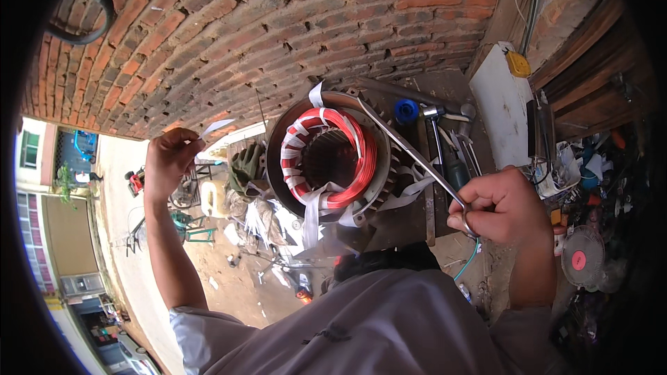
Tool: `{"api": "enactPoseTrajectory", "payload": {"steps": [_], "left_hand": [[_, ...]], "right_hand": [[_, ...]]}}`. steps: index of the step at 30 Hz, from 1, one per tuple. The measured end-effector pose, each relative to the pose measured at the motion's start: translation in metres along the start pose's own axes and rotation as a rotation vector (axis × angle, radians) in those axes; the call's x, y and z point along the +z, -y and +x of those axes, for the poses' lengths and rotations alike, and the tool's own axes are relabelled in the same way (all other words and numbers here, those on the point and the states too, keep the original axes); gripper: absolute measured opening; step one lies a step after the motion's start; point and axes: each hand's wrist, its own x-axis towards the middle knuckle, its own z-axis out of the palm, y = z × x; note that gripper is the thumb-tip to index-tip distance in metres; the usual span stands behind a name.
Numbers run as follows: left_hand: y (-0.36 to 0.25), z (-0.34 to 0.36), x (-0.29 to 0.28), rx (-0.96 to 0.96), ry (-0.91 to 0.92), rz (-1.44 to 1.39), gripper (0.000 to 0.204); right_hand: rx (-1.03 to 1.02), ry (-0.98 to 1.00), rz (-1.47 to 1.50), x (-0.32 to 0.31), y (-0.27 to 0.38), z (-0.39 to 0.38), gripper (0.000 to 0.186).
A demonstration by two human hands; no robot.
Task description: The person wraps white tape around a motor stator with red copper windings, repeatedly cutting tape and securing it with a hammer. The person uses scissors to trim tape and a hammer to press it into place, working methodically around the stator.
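Observation:
A round metal motor stator (330, 156) stands on its side before a brick wall, its red copper winding (347, 146) wrapped in places with white tape. My right hand (504, 207) is closed on the end of a long curved metal tool (410, 149) whose far tip reaches the stator's top rim. My left hand (167, 161) is raised to the left of the stator and pinches a thin white strip (212, 127) between its fingertips. White strips (313, 215) hang loose below the winding.
A hammer (434, 121), a blue spool (406, 110) and other hand tools lie on the bench right of the stator. A white board (504, 107) leans by the wall. Cluttered parts and a small fan (582, 258) sit far right. A green glove (244, 165) lies left.

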Motion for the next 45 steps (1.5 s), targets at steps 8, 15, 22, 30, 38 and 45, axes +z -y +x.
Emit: {"api": "enactPoseTrajectory", "payload": {"steps": [8,15,22,30,38,45], "left_hand": [[0.126,-0.113,-0.019,-0.444,-0.185,0.432,0.076],[-0.042,-0.094,0.149,0.334,0.071,-0.214,0.034],[-0.069,-0.091,0.228,0.452,0.147,-0.035,0.076],[-0.063,-0.087,0.232,0.418,0.284,-0.106,0.083],[-0.053,-0.111,0.245,0.665,-0.061,0.054,0.056],[-0.046,-0.107,0.241,0.710,-0.016,-0.033,0.055]], "right_hand": [[-0.092,-0.135,-0.301,0.030,-0.051,-0.005,0.020],[-0.024,-0.286,-0.520,0.069,-0.027,-0.016,0.015],[0.035,-0.421,-0.794,0.114,-0.012,-0.024,0.016],[0.149,-0.523,-0.790,0.139,-0.017,-0.025,0.017],[0.151,-0.635,-0.613,0.141,-0.024,-0.039,0.013],[0.180,-0.746,-0.506,0.152,-0.036,-0.041,0.014]]}}
